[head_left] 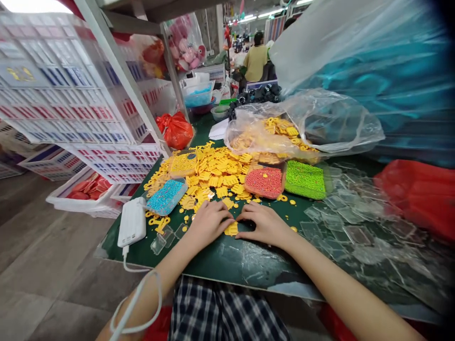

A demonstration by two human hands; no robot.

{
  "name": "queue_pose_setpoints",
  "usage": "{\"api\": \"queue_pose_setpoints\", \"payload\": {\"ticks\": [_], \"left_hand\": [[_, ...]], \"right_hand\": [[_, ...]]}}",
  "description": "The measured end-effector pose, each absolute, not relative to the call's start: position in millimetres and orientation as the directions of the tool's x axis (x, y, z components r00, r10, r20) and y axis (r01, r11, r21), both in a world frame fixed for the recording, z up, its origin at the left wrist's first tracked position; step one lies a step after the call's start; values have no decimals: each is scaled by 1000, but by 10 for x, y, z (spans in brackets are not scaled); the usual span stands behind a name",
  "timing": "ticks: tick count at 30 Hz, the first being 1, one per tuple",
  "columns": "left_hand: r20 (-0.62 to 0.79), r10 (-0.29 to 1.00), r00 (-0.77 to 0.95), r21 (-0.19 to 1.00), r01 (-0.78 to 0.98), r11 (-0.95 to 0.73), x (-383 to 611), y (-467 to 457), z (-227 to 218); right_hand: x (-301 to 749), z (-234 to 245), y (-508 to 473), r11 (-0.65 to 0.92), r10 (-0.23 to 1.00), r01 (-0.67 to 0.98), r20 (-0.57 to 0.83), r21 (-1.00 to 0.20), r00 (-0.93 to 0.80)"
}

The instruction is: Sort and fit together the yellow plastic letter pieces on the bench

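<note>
A small yellow ridged plastic piece (232,229) is between my two hands, just above or on the green tabletop. My left hand (210,220) has its bent fingers and thumb closed at the piece's upper left side. My right hand (265,223) curves into a C, with fingertips and thumb at the piece's right edge. Beyond my hands spreads a heap of similar yellow plastic pieces (222,166). Around the heap stand clear boxes of tiny beads: blue beads (167,196), yellow beads (183,165), red beads (265,182) and green beads (304,180).
Many clear plastic pieces (350,220) lie at the right, by a red bag (419,194). A clear bag of yellow pieces (256,135) lies behind. At left are a white power bank (132,221) with a cable and stacked crates (64,80). A person (256,61) sits far back.
</note>
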State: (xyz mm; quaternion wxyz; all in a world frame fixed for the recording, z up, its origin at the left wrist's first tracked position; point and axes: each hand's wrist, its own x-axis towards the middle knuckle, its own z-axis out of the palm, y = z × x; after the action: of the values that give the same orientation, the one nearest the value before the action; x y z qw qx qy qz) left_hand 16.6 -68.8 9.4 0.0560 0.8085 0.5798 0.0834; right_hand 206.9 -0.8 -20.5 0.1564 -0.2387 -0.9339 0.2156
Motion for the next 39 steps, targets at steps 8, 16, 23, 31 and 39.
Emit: {"api": "queue_pose_setpoints", "payload": {"ticks": [8, 16, 23, 31, 39], "left_hand": [[36, 967, 253, 310, 917, -251, 99, -659, -47], [22, 961, 276, 429, 866, -258, 20, -670, -86], [8, 946, 323, 476, 831, -287, 20, -663, 26], [54, 988, 146, 381, 912, -155, 42, -537, 25], [63, 986, 155, 236, 957, -166, 75, -455, -10]], "right_hand": [[2027, -210, -44, 792, 535, 384, 235, -475, -812], [2017, -227, -48, 801, 528, 381, 245, -462, -813], [2019, -242, -50, 801, 522, 364, 257, -475, -814], [2022, -242, -52, 796, 517, 359, 240, -486, -821], [2018, -217, -60, 801, 507, 353, 233, -483, -830]]}}
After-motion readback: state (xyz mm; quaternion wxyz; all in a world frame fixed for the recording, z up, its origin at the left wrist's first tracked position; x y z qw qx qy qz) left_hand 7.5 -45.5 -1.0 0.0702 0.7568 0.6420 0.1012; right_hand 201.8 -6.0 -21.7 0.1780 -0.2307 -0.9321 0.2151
